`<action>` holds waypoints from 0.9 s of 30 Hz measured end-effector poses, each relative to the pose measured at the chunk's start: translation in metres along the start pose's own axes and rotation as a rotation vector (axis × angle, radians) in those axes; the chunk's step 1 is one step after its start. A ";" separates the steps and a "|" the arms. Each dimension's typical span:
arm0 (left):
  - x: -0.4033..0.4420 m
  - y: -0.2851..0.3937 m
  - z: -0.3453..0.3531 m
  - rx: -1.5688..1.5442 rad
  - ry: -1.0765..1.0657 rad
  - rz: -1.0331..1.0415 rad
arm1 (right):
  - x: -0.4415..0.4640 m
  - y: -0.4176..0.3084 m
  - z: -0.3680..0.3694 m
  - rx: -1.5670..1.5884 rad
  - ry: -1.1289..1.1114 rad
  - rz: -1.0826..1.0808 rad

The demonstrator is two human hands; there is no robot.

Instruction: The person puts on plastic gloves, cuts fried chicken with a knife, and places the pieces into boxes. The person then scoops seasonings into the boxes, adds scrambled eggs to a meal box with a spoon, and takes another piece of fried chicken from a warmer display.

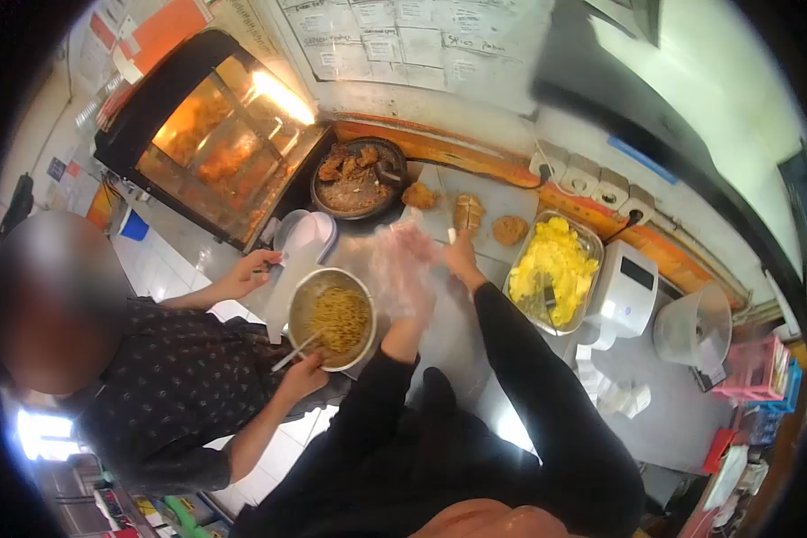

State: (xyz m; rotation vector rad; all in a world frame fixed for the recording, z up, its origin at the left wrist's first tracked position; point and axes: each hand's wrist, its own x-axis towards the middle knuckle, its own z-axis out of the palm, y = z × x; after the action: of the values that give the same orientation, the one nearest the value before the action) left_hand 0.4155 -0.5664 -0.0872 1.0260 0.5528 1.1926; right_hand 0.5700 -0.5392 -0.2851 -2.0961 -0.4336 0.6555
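Note:
My right hand is closed around a white-handled knife, beside a cut fried piece on the counter. My left hand is at a clear plastic bag. The bag and the fingers are blurred, so I cannot make out how the fingers sit. Two more fried pieces lie close by, one to the left and one to the right. At my left, a co-worker's hand holds a metal bowl of noodles with a utensil in it.
Behind the bag stands a dark round dish with fried pieces. A lit glass warming cabinet is at the back left. To the right are a metal tray of yellow food, a white printer and a clear tub. A co-worker stands left.

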 end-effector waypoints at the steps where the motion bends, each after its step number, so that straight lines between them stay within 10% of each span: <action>1: 0.021 0.002 0.017 -0.194 0.074 -0.100 | -0.005 0.002 -0.013 0.066 0.040 -0.043; 6: 0.086 -0.116 0.057 -0.351 0.267 -0.179 | -0.103 0.000 -0.128 0.321 -0.122 0.077; 10: 0.066 -0.198 0.044 0.766 0.096 0.147 | -0.167 0.033 -0.167 0.435 0.011 0.106; 12: 0.072 -0.220 0.025 1.340 -0.352 0.267 | -0.199 0.022 -0.178 0.478 0.110 0.229; 15: 0.105 -0.255 0.016 1.387 -0.568 0.510 | -0.224 0.015 -0.184 0.501 0.171 0.251; 21: 0.172 -0.280 0.028 1.635 -0.949 0.353 | -0.230 0.005 -0.184 0.458 0.186 0.259; 27: 0.173 -0.263 0.035 1.534 -0.693 0.762 | -0.223 0.011 -0.181 0.447 0.154 0.203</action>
State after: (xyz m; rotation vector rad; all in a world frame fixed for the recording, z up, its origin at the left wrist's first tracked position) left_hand 0.6276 -0.4233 -0.2738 3.0082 0.4631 0.7569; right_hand 0.4999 -0.7789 -0.1422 -1.7556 0.0169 0.6341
